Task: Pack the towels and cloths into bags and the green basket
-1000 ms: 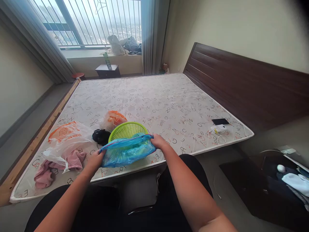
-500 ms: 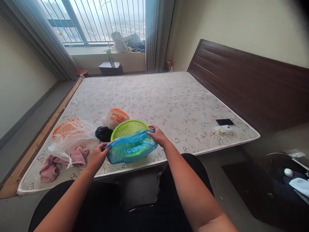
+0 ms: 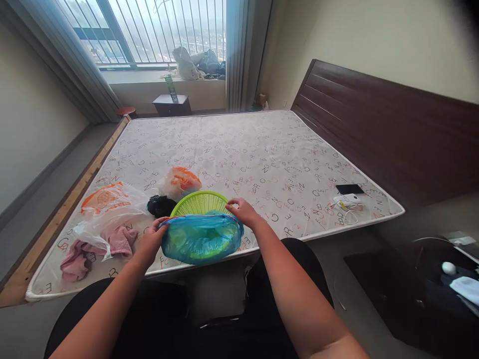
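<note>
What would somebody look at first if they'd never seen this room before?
Probably the lime-green plastic basket near the front edge of the mattress, with its near part wrapped in a shiny blue plastic bag between the left grip and right grip. Next might come the orange-and-white plastic bag just behind the basket, then the bright barred window at the far end.

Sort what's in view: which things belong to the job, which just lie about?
In the job:
blue plastic bag, held by the left hand
green basket, partly covered by it

Lying about:
pink cloth
black bundle
two orange-and-white bags
white device
</note>
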Tool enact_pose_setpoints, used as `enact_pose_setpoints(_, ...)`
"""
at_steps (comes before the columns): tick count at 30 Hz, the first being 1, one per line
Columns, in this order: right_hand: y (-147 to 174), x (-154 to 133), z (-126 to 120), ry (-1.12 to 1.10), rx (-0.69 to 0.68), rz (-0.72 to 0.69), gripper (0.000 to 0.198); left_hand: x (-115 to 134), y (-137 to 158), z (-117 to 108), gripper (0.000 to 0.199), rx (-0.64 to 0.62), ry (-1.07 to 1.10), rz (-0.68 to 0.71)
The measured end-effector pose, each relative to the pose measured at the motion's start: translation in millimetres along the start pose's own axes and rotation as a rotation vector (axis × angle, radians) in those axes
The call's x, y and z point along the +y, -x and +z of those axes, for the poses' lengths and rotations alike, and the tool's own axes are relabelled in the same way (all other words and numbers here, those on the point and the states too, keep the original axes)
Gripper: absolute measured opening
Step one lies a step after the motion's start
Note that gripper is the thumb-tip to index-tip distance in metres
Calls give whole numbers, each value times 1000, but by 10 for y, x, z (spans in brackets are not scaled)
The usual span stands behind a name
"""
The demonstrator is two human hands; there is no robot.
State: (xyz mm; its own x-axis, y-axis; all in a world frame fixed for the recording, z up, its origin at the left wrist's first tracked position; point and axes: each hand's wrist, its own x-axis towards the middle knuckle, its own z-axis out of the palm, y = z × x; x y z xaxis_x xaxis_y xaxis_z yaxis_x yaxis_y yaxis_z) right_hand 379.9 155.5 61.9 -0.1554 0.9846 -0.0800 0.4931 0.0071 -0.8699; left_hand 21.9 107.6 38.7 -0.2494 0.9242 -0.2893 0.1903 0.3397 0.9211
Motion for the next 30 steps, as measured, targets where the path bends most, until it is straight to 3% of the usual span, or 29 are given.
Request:
enact_pose_setpoints(4, 25, 38, 59, 138, -89, -91, 28, -61, -25, -4, 59, -15, -48, -10)
enact_pose_setpoints(10, 13, 72, 79, 188, -79, -110, 5, -26, 3, -9, 61, -13, -103, 27)
enact_pose_setpoints(18, 47, 90, 91, 217, -128, -132, 9, 38, 34, 17, 63, -6, -116, 50)
enact_pose_setpoints(24, -2, 74, 76, 253, -31, -152, 2, 33, 21, -10, 55, 65, -132, 93)
enact_pose_setpoints(30, 34, -36, 86, 262, 41, -144, 5, 88, 47, 10, 65, 69, -122, 82)
